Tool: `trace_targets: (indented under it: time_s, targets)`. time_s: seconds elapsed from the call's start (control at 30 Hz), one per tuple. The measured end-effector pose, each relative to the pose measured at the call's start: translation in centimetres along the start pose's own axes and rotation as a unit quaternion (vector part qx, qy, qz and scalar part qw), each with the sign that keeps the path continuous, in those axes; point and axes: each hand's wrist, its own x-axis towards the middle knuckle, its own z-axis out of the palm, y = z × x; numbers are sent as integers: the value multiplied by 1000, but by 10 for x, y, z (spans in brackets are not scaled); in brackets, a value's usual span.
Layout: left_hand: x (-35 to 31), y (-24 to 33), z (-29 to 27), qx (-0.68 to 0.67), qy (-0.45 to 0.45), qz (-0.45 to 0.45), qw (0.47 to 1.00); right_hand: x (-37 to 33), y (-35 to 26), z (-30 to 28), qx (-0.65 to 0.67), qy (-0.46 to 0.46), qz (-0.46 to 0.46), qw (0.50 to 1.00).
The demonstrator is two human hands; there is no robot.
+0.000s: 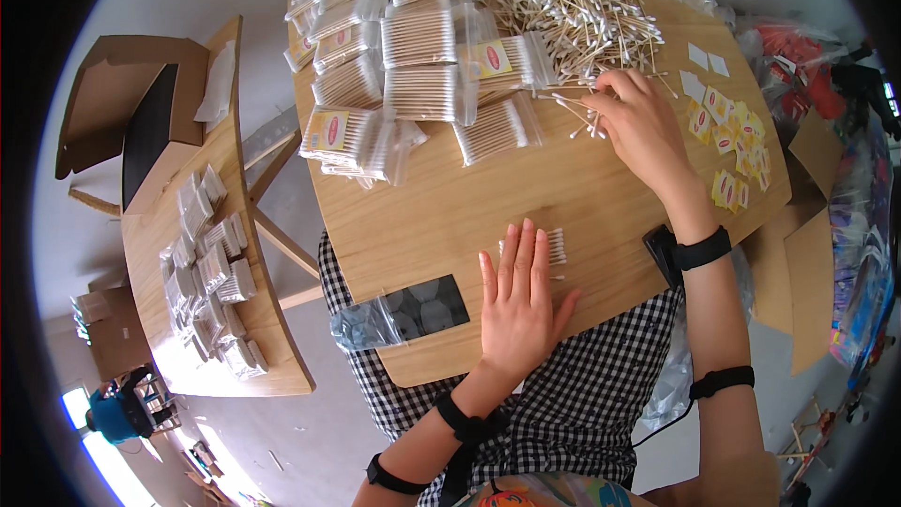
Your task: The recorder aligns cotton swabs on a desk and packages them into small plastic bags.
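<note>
One open cardboard box [150, 122] at far left, standing on a wooden side table [272, 329], with small clear-bagged packs [211, 268] spread nearer on the same top. Next, on the larger wooden table [413, 216], clear bags of cotton swabs [422, 38] piled in rough columns toward the far edge, some with a yellow label showing. Below those, at the left front corner, crumpled clear plastic [366, 324] overlapping a dark rectangular pad [432, 305] with round shapes. Then the left hand [521, 305], back up, laid flat near the front edge, fingers straight and close together, thumb held out to the side. Beneath and just right of those fingers, a small row of swabs [558, 246], partly covered. Farther back, a large heap of loose swabs [577, 14]. At its near edge, the right hand [643, 122], fingers bent, thumb and forefinger brought close over a few stray swabs [593, 122]; cannot tell whether pinching any. Near the right wrist, a black device [663, 255] at the table edge. Farther right, white cards [697, 56] and scattered yellow labels [737, 145]; beyond the table, another open carton [812, 263].
</note>
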Motion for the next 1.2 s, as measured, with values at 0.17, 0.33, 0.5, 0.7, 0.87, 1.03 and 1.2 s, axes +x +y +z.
trace_targets:
  time_s: [0.17, 0.33, 0.5, 0.7, 0.87, 1.03, 1.2]
  targets:
    - [-1, -1, -1, 7, -1, -1, 1000, -13, -2, 2, 15, 4, 4, 1000]
    - [-3, -3, 2, 3, 7, 11, 1000, -36, -36, -9, 60, 7, -13, 998]
    - [-7, -4, 4, -13, 76, 1, 997, -53, -86, -10, 98, -11, -17, 995]
    - [4, -3, 4, 57, 20, -14, 998, -61, -111, -16, 214, -36, 33, 976]
    - [14, -7, 8, 102, -7, -17, 995, -66, -95, -16, 221, -38, 19, 974]
    - [11, -9, 5, 128, -8, -1, 992, -71, -78, -15, 222, -55, 24, 973]
    - [10, -11, 3, 133, -6, -3, 991, -78, -66, -18, 192, -35, 8, 981]
